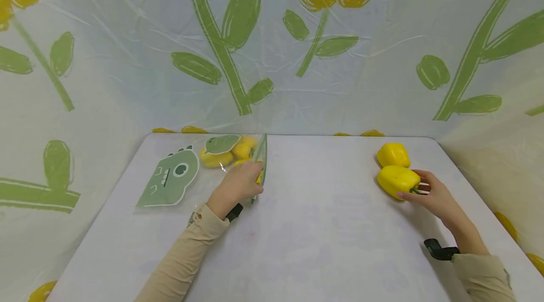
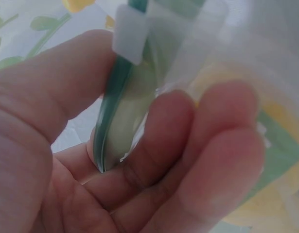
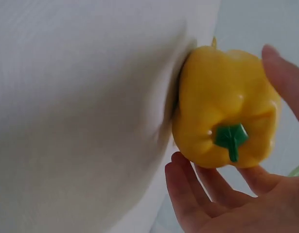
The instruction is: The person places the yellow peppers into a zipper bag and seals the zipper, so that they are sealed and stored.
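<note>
At the left of the table, my left hand (image 1: pixel 239 183) holds the open edge of a clear zip bag (image 1: pixel 167 181) printed with a green cartoon monster. Its green zip strip (image 2: pixel 113 99) and white slider (image 2: pixel 131 35) show between thumb and curled fingers in the left wrist view. Several yellow bell peppers (image 1: pixel 216 159) lie inside the bag, partly behind the print and the hand. On the right, a yellow bell pepper (image 3: pixel 227 92) with a green stem rests on the table. My right hand (image 1: pixel 437 200) spreads loosely around its stem end, thumb on one side, fingertips at the other.
Another yellow bell pepper (image 1: pixel 393 155) stands just behind the one at my right hand. The white table (image 1: pixel 314 226) ends at a hanging cloth (image 1: pixel 340 89) with a flower print, which also rises along both sides.
</note>
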Demonstrator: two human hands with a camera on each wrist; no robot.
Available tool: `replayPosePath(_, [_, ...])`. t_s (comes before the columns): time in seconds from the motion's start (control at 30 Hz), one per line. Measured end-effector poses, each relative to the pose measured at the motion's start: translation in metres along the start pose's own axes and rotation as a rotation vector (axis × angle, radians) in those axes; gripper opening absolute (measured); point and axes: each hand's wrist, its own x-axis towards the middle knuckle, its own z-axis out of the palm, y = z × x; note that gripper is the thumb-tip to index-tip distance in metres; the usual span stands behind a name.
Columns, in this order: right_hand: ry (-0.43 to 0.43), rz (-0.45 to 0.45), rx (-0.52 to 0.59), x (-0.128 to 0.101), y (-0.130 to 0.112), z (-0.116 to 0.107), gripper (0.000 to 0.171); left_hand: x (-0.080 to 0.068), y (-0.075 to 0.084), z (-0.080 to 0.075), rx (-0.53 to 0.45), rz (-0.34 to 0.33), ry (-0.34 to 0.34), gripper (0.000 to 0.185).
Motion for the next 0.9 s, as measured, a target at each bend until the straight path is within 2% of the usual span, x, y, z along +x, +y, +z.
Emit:
replayPosePath(0.23, [0.026, 0.022, -0.024, 0.004, -0.001, 0.004, 0.088, 0.000, -0.001, 0.002, -0.016, 0.004, 0.002, 0.014])
replayPosePath(0.43, [0.027, -0.050, -0.061, 0.004, -0.014, -0.003, 0.080, 0.000, 0.000, 0.002, -0.021, -0.003, 0.004, 0.016])
replayPosePath(0.63, [0.000, -0.127, -0.078, 0.008, -0.041, -0.008, 0.076, 0.000, 0.002, 0.003, -0.024, -0.003, 0.013, 0.020])
replayPosePath(0.9, [-0.025, -0.215, -0.038, 0.019, -0.093, -0.001, 0.069, -0.001, 0.002, 0.005, -0.022, 0.008, 0.019, 0.020])
